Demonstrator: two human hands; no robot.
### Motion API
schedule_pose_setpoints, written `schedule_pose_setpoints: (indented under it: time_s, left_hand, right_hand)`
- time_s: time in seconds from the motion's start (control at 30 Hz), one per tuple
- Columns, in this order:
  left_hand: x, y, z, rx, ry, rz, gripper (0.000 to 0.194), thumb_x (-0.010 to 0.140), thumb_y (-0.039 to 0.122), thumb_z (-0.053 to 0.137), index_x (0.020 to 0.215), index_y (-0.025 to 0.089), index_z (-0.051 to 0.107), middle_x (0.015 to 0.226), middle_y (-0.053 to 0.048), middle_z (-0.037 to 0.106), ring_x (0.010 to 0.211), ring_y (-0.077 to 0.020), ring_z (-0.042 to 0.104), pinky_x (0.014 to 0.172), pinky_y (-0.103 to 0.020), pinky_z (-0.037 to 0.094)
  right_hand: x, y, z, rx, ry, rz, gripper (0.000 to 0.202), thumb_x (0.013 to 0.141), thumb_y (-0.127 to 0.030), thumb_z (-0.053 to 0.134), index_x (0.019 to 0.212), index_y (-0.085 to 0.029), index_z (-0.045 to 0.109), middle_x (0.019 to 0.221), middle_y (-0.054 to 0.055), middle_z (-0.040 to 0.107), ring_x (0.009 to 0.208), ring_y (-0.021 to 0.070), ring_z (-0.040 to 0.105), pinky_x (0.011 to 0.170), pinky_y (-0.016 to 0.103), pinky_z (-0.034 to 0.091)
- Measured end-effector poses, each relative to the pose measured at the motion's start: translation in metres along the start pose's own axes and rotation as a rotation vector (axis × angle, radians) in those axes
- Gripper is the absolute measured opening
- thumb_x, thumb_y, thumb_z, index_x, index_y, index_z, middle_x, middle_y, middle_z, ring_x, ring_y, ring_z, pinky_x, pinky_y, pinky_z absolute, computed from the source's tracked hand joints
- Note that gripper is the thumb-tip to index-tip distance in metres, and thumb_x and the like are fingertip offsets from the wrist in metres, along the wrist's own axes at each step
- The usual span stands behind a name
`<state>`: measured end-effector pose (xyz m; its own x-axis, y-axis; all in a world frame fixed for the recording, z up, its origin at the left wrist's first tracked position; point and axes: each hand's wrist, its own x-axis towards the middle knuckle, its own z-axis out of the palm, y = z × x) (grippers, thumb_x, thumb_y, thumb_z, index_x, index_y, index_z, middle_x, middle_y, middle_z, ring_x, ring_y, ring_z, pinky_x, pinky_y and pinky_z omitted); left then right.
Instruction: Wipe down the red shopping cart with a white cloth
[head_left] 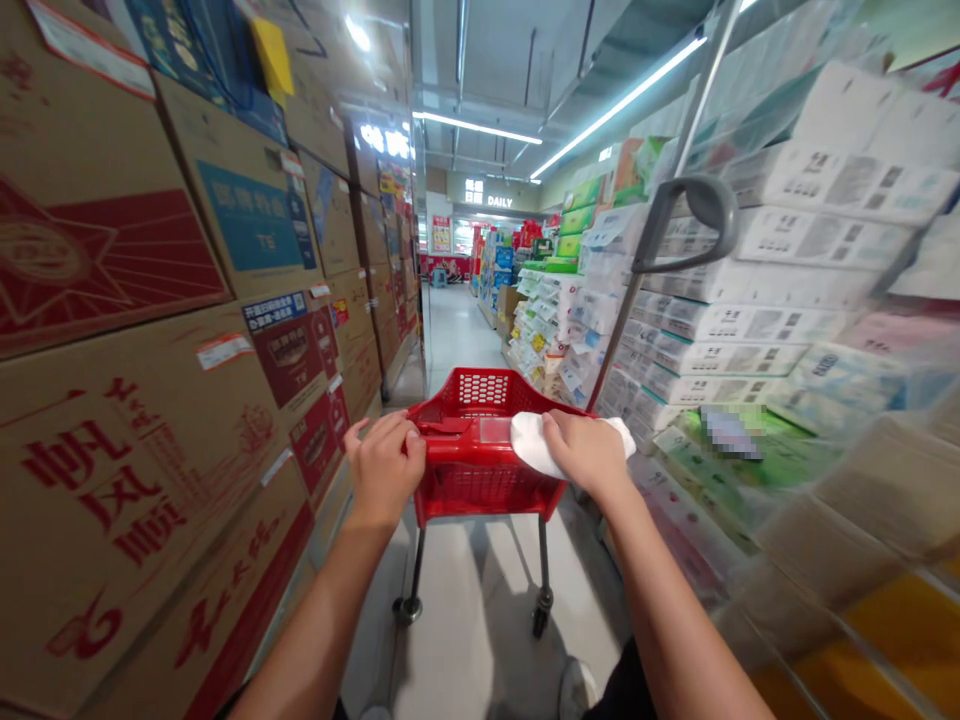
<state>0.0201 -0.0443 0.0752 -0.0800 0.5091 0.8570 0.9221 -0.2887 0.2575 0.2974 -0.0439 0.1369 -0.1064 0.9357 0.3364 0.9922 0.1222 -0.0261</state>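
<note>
Straight ahead stands a red plastic shopping cart (491, 490) on thin metal legs with wheels. My left hand (384, 462) is closed around the left end of its handle bar (457, 447). Over the right part of the bar, my right hand (589, 448) presses a white cloth or tissue (531, 440) against the handle, fingers wrapped over it. The white piece sticks out on both sides of that hand. A tall metal pole with a grey loop handle (690, 262) rises just beyond the cart's right side.
Stacked cardboard boxes (142, 480) wall the left side of the aisle. On the right rise piles of white tissue packs (757, 320) and green packs (712, 450). Pale tiled floor (465, 330) runs ahead between goods toward a "DAILY" sign (500, 202). A blue stool (439, 277) stands far off.
</note>
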Motion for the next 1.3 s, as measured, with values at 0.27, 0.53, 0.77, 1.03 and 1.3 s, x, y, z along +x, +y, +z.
schedule_pose_setpoints:
  time_s: [0.27,0.53,0.77,1.03,1.3]
  left_hand:
    - [0.012,0.061,0.009,0.160,-0.175,0.086,0.028,0.094,0.026,0.044,0.074,0.021,0.062,0.079,-0.006,0.072,0.085,-0.0242,0.062,0.089,-0.045,0.034]
    - [0.009,0.034,0.013,0.180,-0.142,0.233,0.022,0.095,0.028,0.046,0.080,0.021,0.062,0.080,-0.006,0.068,0.083,-0.0242,0.058,0.082,-0.043,0.035]
    - [0.004,0.025,0.005,0.087,-0.168,0.292,0.024,0.089,0.030,0.052,0.105,0.019,0.067,0.098,-0.009,0.072,0.093,-0.0269,0.062,0.085,-0.042,0.041]
    - [-0.008,0.064,0.003,-0.027,-0.199,0.200,0.056,0.074,0.036,0.062,0.127,0.019,0.059,0.118,-0.014,0.067,0.104,-0.0347,0.060,0.096,-0.053,0.040]
    - [-0.032,0.116,-0.007,-0.362,-0.307,0.279,0.066,0.069,0.033,0.062,0.133,0.021,0.050,0.148,-0.016,0.047,0.134,-0.0365,0.047,0.111,-0.053,0.040]
  right_hand:
    - [0.000,-0.031,0.020,0.153,0.295,-0.207,0.040,0.104,-0.037,0.036,0.127,-0.021,0.064,0.122,0.009,0.070,0.111,0.0235,0.060,0.092,0.034,0.037]
    - [-0.001,-0.026,0.020,0.204,0.283,-0.197,0.041,0.102,-0.042,0.040,0.126,-0.022,0.066,0.119,0.009,0.071,0.110,0.0239,0.061,0.095,0.034,0.037]
    - [0.010,0.023,0.022,0.070,0.270,0.089,0.045,0.101,-0.040,0.036,0.098,-0.018,0.075,0.089,0.013,0.073,0.091,0.0253,0.065,0.085,0.034,0.037]
    - [0.014,0.017,0.032,0.156,0.352,0.100,0.048,0.103,-0.028,0.028,0.101,-0.015,0.075,0.096,0.013,0.074,0.097,0.0246,0.065,0.095,0.035,0.035]
    - [0.006,-0.033,0.015,0.297,0.277,-0.133,0.047,0.105,-0.031,0.030,0.093,-0.018,0.074,0.097,0.009,0.075,0.098,0.0222,0.066,0.091,0.032,0.040]
